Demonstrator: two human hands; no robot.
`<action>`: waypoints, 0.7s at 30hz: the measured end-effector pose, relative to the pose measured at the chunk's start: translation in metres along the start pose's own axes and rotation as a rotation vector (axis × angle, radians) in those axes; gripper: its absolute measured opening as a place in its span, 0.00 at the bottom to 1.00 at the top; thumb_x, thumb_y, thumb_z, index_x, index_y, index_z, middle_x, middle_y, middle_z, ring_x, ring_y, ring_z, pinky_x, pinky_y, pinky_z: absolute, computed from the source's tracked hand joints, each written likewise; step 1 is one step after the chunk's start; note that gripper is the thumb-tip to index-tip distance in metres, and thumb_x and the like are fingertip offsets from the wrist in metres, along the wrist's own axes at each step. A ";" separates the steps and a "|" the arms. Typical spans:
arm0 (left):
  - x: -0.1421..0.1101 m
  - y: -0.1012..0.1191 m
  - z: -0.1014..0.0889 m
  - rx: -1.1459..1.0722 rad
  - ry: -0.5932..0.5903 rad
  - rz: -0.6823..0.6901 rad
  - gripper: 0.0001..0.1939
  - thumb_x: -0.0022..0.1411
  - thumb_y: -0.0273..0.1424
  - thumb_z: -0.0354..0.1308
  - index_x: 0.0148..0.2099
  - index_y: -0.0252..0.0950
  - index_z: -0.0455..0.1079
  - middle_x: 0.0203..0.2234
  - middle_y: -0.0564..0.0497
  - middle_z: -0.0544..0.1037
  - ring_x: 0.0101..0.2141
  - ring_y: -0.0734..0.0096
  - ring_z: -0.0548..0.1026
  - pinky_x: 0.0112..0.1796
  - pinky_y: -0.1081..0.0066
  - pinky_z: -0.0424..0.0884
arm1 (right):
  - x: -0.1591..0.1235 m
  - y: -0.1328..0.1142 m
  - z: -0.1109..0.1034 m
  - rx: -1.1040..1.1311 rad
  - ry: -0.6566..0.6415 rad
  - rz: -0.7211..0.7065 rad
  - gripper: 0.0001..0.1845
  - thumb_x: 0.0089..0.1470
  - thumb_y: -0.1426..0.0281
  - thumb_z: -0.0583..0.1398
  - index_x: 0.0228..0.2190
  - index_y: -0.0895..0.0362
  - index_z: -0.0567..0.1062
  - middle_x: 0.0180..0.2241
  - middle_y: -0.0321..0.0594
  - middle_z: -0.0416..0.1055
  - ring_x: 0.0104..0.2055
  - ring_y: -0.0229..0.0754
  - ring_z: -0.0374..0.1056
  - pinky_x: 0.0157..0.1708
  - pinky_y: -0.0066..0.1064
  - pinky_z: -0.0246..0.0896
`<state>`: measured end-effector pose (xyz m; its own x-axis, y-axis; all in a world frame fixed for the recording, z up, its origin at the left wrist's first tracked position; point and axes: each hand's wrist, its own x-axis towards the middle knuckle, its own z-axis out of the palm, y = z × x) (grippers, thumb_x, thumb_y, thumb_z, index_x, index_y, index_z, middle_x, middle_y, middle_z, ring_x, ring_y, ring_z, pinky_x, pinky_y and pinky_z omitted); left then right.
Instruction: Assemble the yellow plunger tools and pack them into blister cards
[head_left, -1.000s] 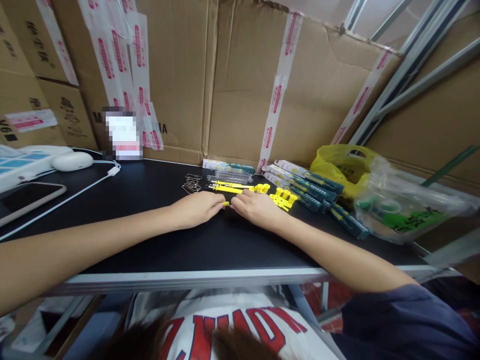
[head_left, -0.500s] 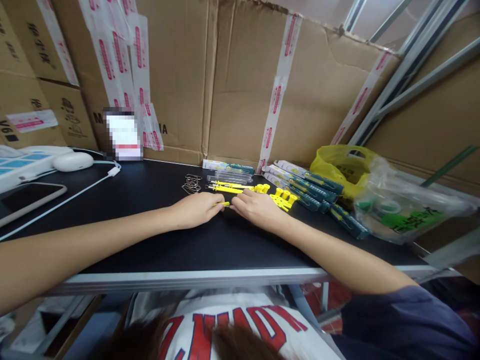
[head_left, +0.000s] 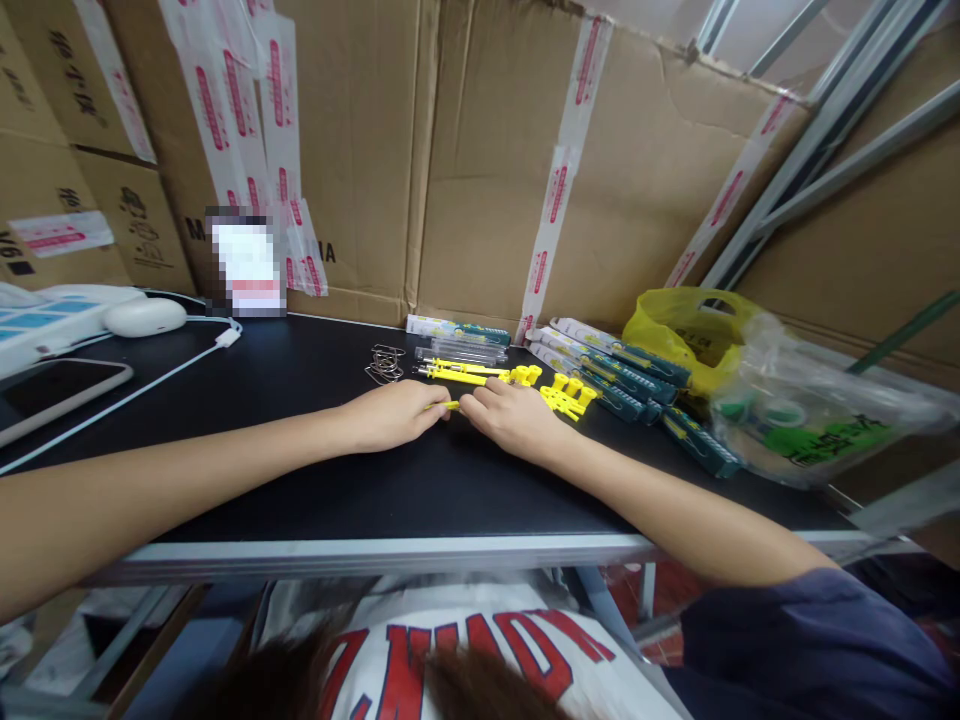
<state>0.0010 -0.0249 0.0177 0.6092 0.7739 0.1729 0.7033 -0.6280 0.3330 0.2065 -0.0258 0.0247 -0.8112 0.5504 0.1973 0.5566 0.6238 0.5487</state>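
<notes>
My left hand (head_left: 394, 415) is closed in a pinch on a small yellow plastic piece (head_left: 452, 405), whose end sticks out toward the right. My right hand (head_left: 517, 415) has its fingers curled together close by that end; what they grip, if anything, is hidden. Behind the hands lie yellow rods (head_left: 459, 375) with metal tips, and farther back are clear plastic tubes (head_left: 465, 350). A small heap of bent metal wire clips (head_left: 385, 364) sits beyond my left hand. Several yellow plastic parts (head_left: 566, 395) with round knobs lie to the right of my right hand.
Several white and dark green boxes (head_left: 615, 365) are stacked at the right, beside a yellow bag (head_left: 679, 335) and a clear plastic bag (head_left: 810, 430). A phone (head_left: 60, 395), a cable and a power strip (head_left: 60, 320) occupy the left. A cardboard wall (head_left: 480, 170) backs the black table (head_left: 390, 500).
Both hands stay nearly in place, with the yellow piece still in my left hand's pinch. The whole view has shifted very slightly.
</notes>
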 end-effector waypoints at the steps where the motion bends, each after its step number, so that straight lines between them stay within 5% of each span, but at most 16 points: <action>1: 0.000 0.000 0.000 0.004 -0.003 0.002 0.15 0.67 0.34 0.42 0.37 0.36 0.69 0.32 0.47 0.77 0.32 0.65 0.75 0.34 0.69 0.65 | 0.000 0.000 0.001 0.006 0.004 0.002 0.11 0.65 0.72 0.49 0.36 0.58 0.71 0.30 0.44 0.72 0.34 0.42 0.61 0.23 0.31 0.41; 12: -0.001 0.000 0.002 0.038 -0.001 0.005 0.14 0.67 0.34 0.42 0.39 0.36 0.68 0.35 0.45 0.77 0.36 0.62 0.75 0.39 0.67 0.67 | 0.000 0.002 0.003 0.078 0.056 0.040 0.15 0.66 0.67 0.48 0.33 0.59 0.70 0.29 0.42 0.73 0.33 0.40 0.62 0.24 0.31 0.41; 21: -0.001 0.000 0.002 -0.008 0.042 0.051 0.15 0.67 0.34 0.40 0.36 0.36 0.66 0.35 0.47 0.74 0.41 0.64 0.72 0.45 0.65 0.66 | 0.000 0.011 0.003 0.032 0.174 -0.088 0.18 0.68 0.66 0.46 0.31 0.59 0.70 0.29 0.42 0.70 0.35 0.40 0.60 0.27 0.30 0.46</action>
<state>0.0009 -0.0260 0.0161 0.6278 0.7440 0.2287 0.6689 -0.6659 0.3303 0.2130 -0.0175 0.0287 -0.8740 0.3906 0.2892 0.4858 0.6841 0.5441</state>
